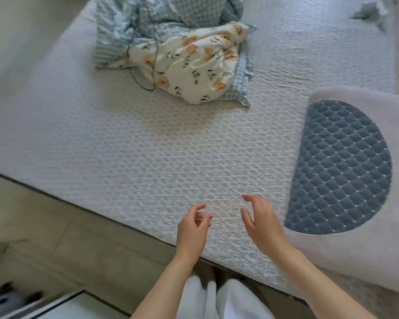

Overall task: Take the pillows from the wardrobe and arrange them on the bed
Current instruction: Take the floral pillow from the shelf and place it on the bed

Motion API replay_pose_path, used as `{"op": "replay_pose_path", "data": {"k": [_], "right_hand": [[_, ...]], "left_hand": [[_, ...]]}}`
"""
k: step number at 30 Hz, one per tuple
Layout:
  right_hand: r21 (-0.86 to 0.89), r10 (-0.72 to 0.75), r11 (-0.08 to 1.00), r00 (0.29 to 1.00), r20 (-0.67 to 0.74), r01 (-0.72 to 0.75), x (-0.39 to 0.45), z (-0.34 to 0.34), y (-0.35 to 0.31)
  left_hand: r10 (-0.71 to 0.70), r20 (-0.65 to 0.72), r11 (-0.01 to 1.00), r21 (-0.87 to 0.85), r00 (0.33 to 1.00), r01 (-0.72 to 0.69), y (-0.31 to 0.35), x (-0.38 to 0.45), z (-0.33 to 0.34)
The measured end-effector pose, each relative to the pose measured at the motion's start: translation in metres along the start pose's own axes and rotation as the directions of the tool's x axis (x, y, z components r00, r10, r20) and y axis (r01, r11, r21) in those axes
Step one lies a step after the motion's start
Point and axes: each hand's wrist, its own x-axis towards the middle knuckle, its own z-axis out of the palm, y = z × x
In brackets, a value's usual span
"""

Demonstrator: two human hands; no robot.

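At the far left, a strip of pale floor (62,229) is seen beside the bed (129,143), which is covered by a white bumpy sheet. Near the far edge of the bed, a heap of bedding (171,49) is piled up: blue checked cloth on top, and a cream cloth with orange flowers below it. It may be a pillow inside a loose cover, but that cannot be told for sure.

At the near edge of the bed, the left hand (192,229) is held just above the sheet, with the fingers curled loosely and nothing in them. Just beside it, the right hand (262,224) is held the same way, the fingers bent and spread a little, and nothing is gripped. The two hands are close but apart.

At the right edge of the bed, a big white pillow (382,256) is laid flat. A dark blue stitched half-round patch (341,166) is seen on its top. White trouser legs (217,300) are seen at the bottom.
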Motion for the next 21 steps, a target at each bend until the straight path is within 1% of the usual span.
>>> {"op": "replay_pose_path", "data": {"k": [6,8,11,13,16,18,21], "right_hand": [[0.006,-0.155,0.988,0.98,0.128,0.155,-0.003,0.073,-0.128],[0.007,-0.2,0.979,0.964,0.175,0.202,-0.008,0.104,-0.174],[0.02,-0.273,0.961,0.928,0.255,0.277,-0.016,0.156,-0.242],[0.032,-0.325,0.943,0.889,0.322,0.333,-0.021,0.191,-0.285],[0.054,-0.405,0.905,0.812,0.421,0.423,-0.027,0.236,-0.342],[0.076,-0.476,0.859,0.737,0.48,0.506,-0.029,0.261,-0.377],[0.122,-0.55,0.798,0.631,0.547,0.59,-0.026,0.294,-0.426]], "left_hand": [[-0.049,-0.171,0.996,-0.088,0.984,0.034,-0.043,-0.03,-0.152],[-0.074,-0.24,0.992,-0.118,0.968,0.047,-0.065,-0.046,-0.203],[-0.16,-0.336,0.978,-0.183,0.928,0.103,-0.1,-0.072,-0.269],[-0.214,-0.417,0.964,-0.235,0.883,0.123,-0.124,-0.086,-0.306],[-0.28,-0.542,0.944,-0.305,0.792,0.125,-0.151,-0.101,-0.357],[-0.318,-0.608,0.929,-0.352,0.727,0.112,-0.166,-0.106,-0.39],[-0.36,-0.684,0.913,-0.398,0.634,0.089,-0.185,-0.11,-0.434]]}}
